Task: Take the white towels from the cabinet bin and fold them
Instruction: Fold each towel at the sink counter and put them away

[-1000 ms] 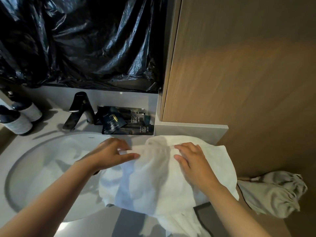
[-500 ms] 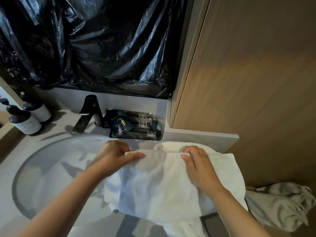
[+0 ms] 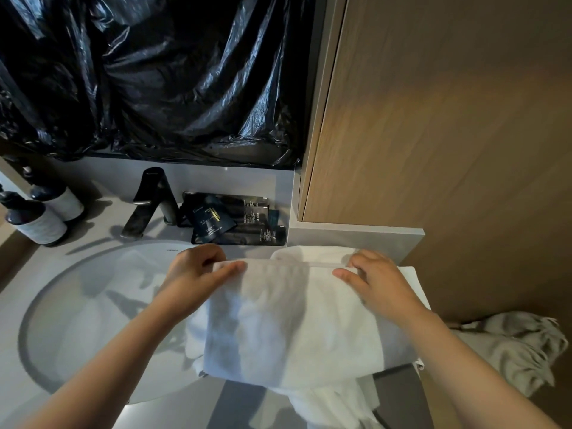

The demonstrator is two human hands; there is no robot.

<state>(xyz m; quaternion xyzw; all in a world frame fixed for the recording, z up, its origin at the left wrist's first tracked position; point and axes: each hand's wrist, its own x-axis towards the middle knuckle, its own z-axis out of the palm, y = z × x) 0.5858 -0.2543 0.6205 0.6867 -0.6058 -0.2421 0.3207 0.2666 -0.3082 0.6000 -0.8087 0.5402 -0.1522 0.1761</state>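
A white towel (image 3: 291, 323) lies folded over on the grey counter, right of the sink, its lower part hanging off the front edge. My left hand (image 3: 198, 274) pinches the far left corner of the top layer, thumb on top. At the far right corner my right hand (image 3: 374, 283) grips the same edge, fingers curled over it. More white towel cloth (image 3: 322, 253) shows beyond the held edge. The cabinet bin is out of sight.
A round white sink (image 3: 77, 320) with a black tap (image 3: 151, 199) fills the left. Dark sachets (image 3: 235, 221) lie behind the towel, two dark bottles (image 3: 40, 218) at far left. Black plastic sheeting (image 3: 154, 72) covers the wall; a wooden panel (image 3: 448, 119) stands right. A grey cloth (image 3: 513, 345) hangs lower right.
Both hands have slid apart along the towel's far edge, and the top layer now lies flatter and more squared. The camera has shifted slightly.
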